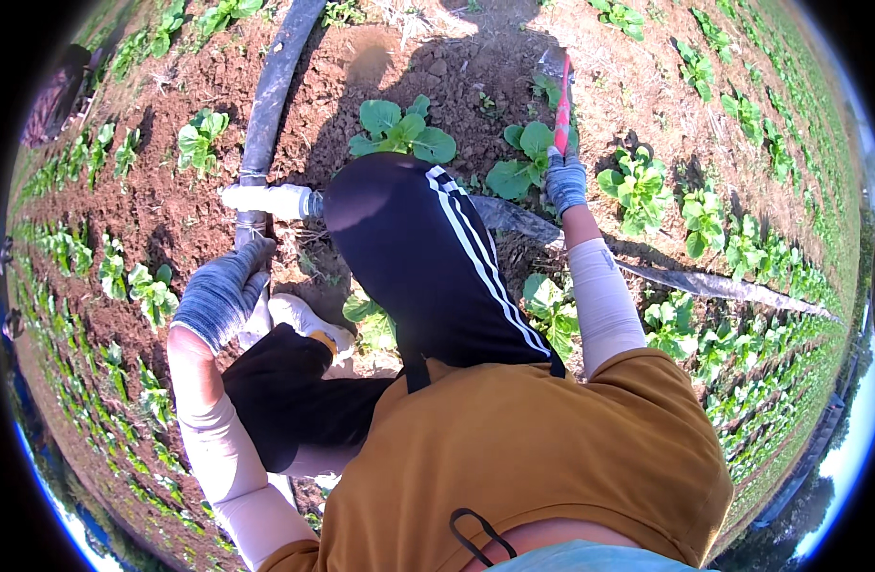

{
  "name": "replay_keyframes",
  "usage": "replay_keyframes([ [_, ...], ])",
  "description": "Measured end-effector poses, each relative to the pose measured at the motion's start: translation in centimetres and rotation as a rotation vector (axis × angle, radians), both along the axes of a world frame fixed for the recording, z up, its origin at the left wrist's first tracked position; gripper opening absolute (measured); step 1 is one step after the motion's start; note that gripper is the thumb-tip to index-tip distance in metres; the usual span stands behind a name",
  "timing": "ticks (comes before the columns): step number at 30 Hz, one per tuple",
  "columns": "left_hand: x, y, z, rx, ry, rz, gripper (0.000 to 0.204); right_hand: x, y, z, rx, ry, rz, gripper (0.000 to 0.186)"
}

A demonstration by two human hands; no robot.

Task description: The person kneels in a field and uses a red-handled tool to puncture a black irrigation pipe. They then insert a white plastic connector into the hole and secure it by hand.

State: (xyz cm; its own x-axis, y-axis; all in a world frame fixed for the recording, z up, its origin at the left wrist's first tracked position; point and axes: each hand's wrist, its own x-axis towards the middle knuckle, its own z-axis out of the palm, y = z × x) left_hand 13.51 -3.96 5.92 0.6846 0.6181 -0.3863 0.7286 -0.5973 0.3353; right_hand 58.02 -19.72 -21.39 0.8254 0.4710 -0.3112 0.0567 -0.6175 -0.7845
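My right hand (565, 179), in a grey-blue knit glove, is closed around a red-handled hand tool (562, 119). The tool points away from me, and a pale flat blade shows at its far end, over the soil. Just left of that hand grows a leafy green plant (514, 178). My left hand (220, 294), gloved alike, is held in front of my left shin with fingers partly bent and apart; nothing shows in it. Its fingertips are close to a dark hose (263, 124) and a white pipe fitting (266, 200), though contact cannot be told.
Another leafy plant (402, 131) stands beyond my bent knee (390, 205). A flattened dark hose (723, 284) runs off to the right from behind the knee. My white shoe (309, 322) rests beside plants. Rows of crops line both sides; a person (56, 95) is at far left.
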Motion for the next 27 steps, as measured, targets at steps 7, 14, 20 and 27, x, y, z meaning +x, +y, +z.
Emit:
replay_keyframes([
  [7,0.5,1.3,-1.7,-0.069,0.017,-0.053,0.034,9.0,1.1,-0.5,-0.017,0.251,-0.312,0.034],
  [14,0.5,0.3,-0.4,0.000,-0.054,-0.042,0.032,-0.8,-1.5,-13.2,-0.087,-0.651,-0.110,0.042],
  [20,-0.4,0.7,-0.4,-0.077,0.013,0.002,0.035,0.9,-2.1,-1.3,0.011,0.167,-0.207,0.036],
  [27,0.1,-0.2,1.4,-0.022,0.030,-0.048,0.034,6.3,-8.9,-5.3,-0.254,-0.105,0.020,0.045],
])
